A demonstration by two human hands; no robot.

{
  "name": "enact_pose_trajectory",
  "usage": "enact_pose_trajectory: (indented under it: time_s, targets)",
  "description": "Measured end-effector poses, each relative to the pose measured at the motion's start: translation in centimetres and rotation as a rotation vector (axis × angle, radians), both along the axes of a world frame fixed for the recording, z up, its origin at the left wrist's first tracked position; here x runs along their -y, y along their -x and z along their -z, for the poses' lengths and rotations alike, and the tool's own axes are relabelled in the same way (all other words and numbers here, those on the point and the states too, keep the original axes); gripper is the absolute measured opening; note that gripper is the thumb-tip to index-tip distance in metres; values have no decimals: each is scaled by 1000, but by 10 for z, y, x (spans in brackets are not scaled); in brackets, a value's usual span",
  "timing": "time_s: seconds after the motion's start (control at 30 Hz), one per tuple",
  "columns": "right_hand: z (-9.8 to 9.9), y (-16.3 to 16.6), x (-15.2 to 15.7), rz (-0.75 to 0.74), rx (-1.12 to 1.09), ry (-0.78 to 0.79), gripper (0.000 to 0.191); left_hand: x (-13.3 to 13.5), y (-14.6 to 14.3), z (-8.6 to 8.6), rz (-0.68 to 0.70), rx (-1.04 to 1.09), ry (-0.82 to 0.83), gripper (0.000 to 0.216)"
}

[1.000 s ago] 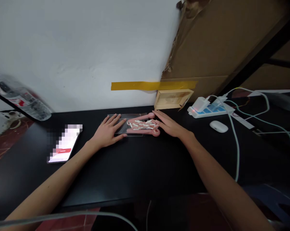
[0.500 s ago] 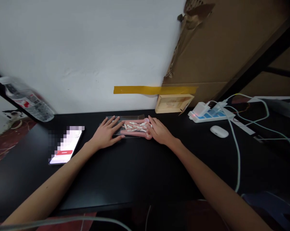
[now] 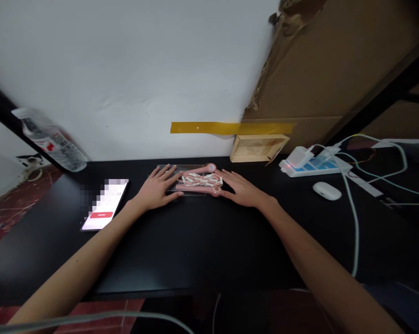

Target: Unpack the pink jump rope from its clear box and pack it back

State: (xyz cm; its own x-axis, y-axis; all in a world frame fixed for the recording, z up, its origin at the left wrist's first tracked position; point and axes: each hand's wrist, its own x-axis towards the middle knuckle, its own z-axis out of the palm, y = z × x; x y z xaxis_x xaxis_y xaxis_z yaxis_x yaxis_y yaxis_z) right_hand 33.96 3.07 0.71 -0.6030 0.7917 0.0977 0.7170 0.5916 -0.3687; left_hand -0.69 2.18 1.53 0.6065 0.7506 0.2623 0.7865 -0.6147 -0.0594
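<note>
Uncurled since before, right hand (image 3: pixel 242 191) lies flat, fingers spread beside pink tool (image 3: pixel 199 179); left hand (image 3: pixel 157 189) flat.

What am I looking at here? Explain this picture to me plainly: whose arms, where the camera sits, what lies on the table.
The camera is worn on a person's head and looks forward and down, so both bare arms are that person's own. They reach over a black table against a white wall. The left hand lies flat on a clear plastic sheet. The right hand rests open beside two pink stick-like pieces strewn with small white bits. Neither hand grips anything. Also there: a lit phone, a tilted water bottle, a small wooden box, a power strip with cables, and a white earbud case.
</note>
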Motion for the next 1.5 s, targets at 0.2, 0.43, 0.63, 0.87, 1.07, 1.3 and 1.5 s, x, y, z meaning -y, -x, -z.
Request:
enact_pose_trajectory:
  time_s: [0.2,0.43,0.63,0.87,1.07,1.3,1.5]
  targets:
    - [-1,3,1,36,-33,-57,101,0,1,-1,30,11,17,69]
    - [-1,1,-1,-34,-133,-78,93,1,0,-2,70,63,50,69]
    - [-3,2,2,-21,-197,-83,86,3,-3,-2,73,74,66,69]
    - [-4,8,2,-99,-134,-91,72,12,-5,-2,63,57,62,70]
    - [1,13,5,-102,-79,-126,73,15,-9,-2,48,59,66,70]
    - [0,0,4,-20,-49,-55,84,-1,-1,-20,100,224,191,70]
    - [5,-3,0,-17,-58,-39,82,-10,17,-8,14,402,359,73]
